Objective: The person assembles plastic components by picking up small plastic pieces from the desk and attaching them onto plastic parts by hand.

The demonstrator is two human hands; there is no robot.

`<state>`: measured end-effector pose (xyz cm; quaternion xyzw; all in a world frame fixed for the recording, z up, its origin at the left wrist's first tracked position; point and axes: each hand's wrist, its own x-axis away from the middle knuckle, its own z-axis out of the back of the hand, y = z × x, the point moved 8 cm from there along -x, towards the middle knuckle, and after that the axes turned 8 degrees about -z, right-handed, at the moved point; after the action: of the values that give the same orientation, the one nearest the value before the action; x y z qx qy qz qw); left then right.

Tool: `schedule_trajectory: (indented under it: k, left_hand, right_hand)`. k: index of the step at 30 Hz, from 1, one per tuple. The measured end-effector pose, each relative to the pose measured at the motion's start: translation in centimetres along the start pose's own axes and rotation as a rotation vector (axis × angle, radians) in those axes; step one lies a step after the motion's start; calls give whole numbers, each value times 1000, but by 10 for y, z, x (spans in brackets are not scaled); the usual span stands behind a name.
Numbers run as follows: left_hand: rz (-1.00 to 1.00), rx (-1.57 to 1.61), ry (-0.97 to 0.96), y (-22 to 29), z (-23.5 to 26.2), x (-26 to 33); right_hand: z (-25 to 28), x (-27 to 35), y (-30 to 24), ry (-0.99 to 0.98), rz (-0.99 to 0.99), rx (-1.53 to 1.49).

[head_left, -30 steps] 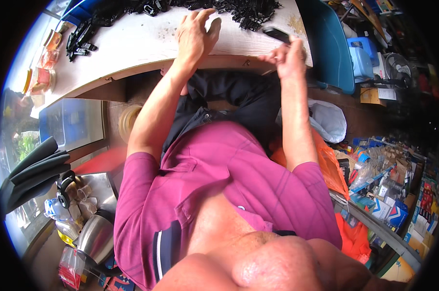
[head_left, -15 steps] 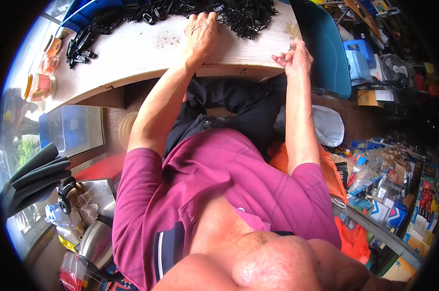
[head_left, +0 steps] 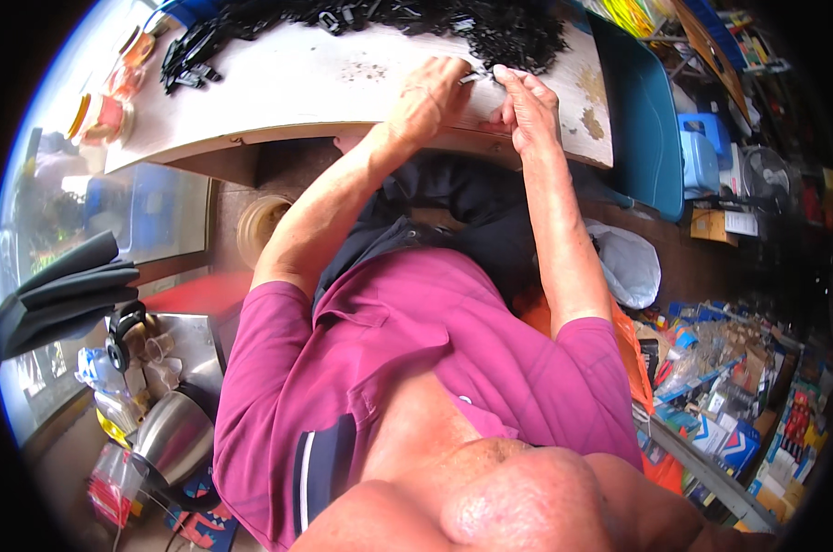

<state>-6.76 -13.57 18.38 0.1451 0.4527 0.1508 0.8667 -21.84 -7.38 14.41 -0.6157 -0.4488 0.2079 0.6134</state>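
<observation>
Small pale part (head_left: 476, 77), seemingly light and stiff, is pinched by its ends between left hand (head_left: 427, 97) and right hand (head_left: 527, 106), above the counter (head_left: 287, 87), near black pieces (head_left: 508, 32).

pale worktable (head_left: 278, 87) | blue bin (head_left: 642, 129) right | brown floor (head_left: 692, 267) | possibly window (head_left: 39, 221) left

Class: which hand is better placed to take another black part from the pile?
Probably the right hand: it sits just below the black pile. The left hand, pinching a small piece, is slightly farther away.
</observation>
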Motion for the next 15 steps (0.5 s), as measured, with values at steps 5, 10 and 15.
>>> schedule_trajectory:
  k: [5,10,15]
  left_hand:
    - [-7,19,-48,15,14,10]
    - [42,52,-124,10,22,12]
    - [61,-251,149,-76,95,-3]
  right_hand:
    - [-22,4,5,-65,-7,101]
    - [-34,6,9,-135,-39,154]
    - [-33,9,12,-109,-94,71]
